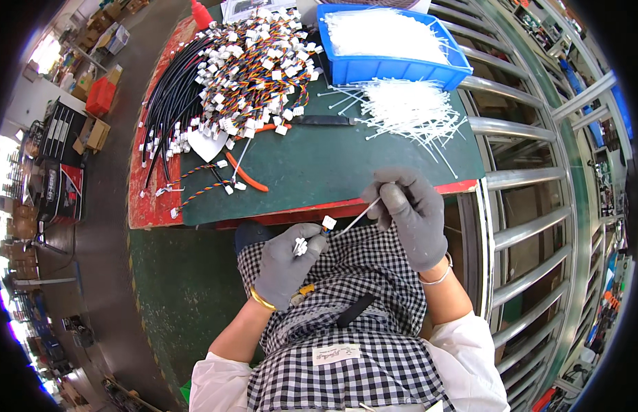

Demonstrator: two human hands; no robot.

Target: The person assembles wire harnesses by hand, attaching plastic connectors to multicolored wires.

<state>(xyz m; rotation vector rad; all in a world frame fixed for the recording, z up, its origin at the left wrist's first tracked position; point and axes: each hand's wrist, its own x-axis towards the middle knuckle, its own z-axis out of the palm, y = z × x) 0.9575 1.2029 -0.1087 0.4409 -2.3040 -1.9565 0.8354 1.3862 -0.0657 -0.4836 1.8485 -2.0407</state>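
My left hand (281, 266), in a grey glove, is closed on a short wire harness with a white connector (329, 222) standing up beyond the fingertips. Another bunch of white connectors (300, 246) shows against the fingers. From the harness a white cable tie (358, 218) slants up to my right hand (414, 218), also gloved in grey, which pinches its far end between thumb and fingers. Both hands hover over my lap, just off the table's near edge. Whether the tie loops around the wires is hidden by the left fingers.
A big heap of wire harnesses (264, 75) covers the table's far left, beside black cables (175, 96). Loose cable ties (409, 113) lie before a blue bin (401, 72) of more ties. Orange-handled pliers (247, 175) rest on the green mat (312, 165). A metal roller conveyor (525, 178) runs along the right.
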